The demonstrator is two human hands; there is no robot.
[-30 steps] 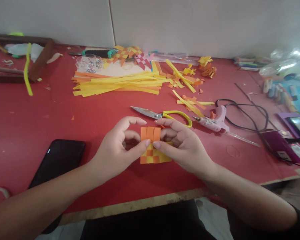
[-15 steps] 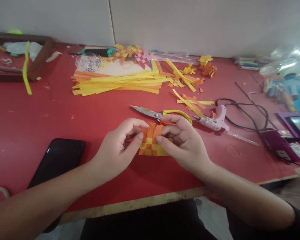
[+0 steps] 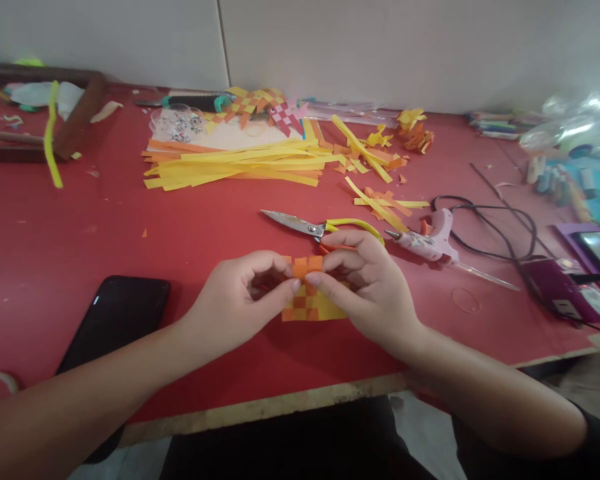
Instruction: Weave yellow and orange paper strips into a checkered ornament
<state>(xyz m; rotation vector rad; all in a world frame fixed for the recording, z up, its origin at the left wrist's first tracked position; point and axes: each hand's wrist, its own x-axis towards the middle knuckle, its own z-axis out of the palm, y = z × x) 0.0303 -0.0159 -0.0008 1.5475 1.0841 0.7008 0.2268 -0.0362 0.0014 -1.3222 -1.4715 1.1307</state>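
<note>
A small woven square of orange and yellow paper strips [image 3: 311, 303] sits just above the red table [image 3: 180, 227] in front of me. My left hand [image 3: 240, 303] pinches its upper left edge between thumb and fingers. My right hand [image 3: 367, 287] pinches the upper right edge, fingers curled over the orange strip ends. The two thumbs nearly meet over the middle of the weave. Yellow-handled scissors [image 3: 320, 228] lie right behind my hands, blades pointing left.
A pile of long yellow and orange strips [image 3: 240, 165] lies farther back, with finished woven pieces [image 3: 260, 107] behind it. A pink glue gun [image 3: 427, 245] with black cable is to the right, a black phone [image 3: 117, 317] at the left, a wooden tray [image 3: 75, 123] far left.
The orange strip ends that stood up from the weave's top edge are now folded lower under my fingers. Both hands stayed pinched on the weave, shifting slightly away and back.
</note>
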